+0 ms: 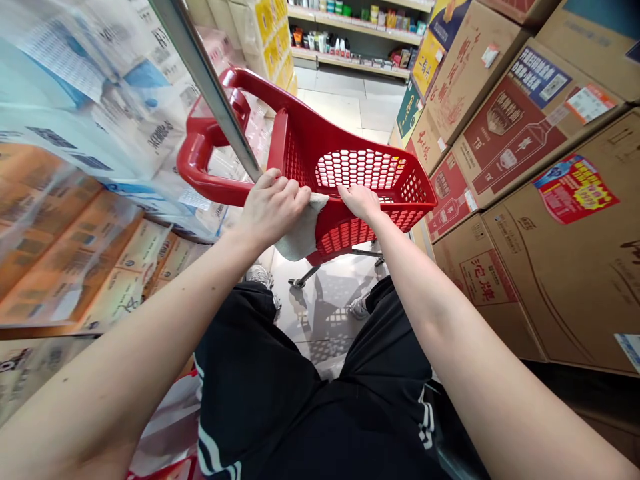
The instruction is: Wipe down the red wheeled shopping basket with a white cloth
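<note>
A red plastic shopping basket on wheels stands tilted in front of me in a narrow aisle. My left hand is closed on a white cloth and presses it against the basket's near rim. My right hand rests on the same rim just to the right, fingers curled over the edge and touching the cloth's corner. The basket's red handle sticks out to the left. Nothing shows inside the basket.
Stacked brown cartons wall the right side. Wrapped packs and a metal shelf post crowd the left. Tiled floor leads to stocked shelves at the back. My legs in black shorts are below.
</note>
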Motion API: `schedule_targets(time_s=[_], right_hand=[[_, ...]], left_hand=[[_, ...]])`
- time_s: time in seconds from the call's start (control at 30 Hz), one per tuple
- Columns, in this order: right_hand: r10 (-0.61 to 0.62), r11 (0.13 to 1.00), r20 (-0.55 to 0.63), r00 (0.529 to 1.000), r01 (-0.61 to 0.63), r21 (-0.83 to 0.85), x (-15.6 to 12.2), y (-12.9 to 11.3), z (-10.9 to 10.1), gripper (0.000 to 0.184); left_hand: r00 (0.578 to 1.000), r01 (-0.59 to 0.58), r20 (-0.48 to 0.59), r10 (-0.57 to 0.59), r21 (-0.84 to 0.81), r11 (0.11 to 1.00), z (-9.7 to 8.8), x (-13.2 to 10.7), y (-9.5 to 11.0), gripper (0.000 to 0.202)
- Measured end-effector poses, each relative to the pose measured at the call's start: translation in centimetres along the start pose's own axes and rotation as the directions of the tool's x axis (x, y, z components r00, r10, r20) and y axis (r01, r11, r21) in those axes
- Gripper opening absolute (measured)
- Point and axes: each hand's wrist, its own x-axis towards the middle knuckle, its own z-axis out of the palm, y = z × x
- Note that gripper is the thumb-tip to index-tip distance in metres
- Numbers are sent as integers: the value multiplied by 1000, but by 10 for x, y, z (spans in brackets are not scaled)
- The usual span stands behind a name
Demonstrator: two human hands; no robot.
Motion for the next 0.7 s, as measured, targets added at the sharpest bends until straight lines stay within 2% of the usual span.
schedule_targets(time_s=[0.2, 0.3, 0.4, 0.57, 0.7], right_hand=[[-8, 1000, -20, 1000, 8, -2, 1, 3, -1, 56], [5, 1000, -15, 1000, -5, 2, 3, 4, -2, 57], [20, 1000, -13, 1000, -20, 10, 7, 6, -2, 59], [18, 1000, -28, 999, -18, 16, 14, 13, -2, 60], [7, 1000, -40, 999, -8, -3, 14, 21, -3, 61]], left_hand=[[996, -47, -66, 53, 99, 994, 12, 6, -4, 33], [993, -38, -106, 45, 68, 997, 16, 8, -5, 31], [996, -2, -84, 1, -6, 1000, 17, 9, -5, 31], [998, -62, -6, 62, 84, 995, 17, 11, -3, 41], [997, -78, 14, 80, -83, 994, 16, 11, -3, 43]])
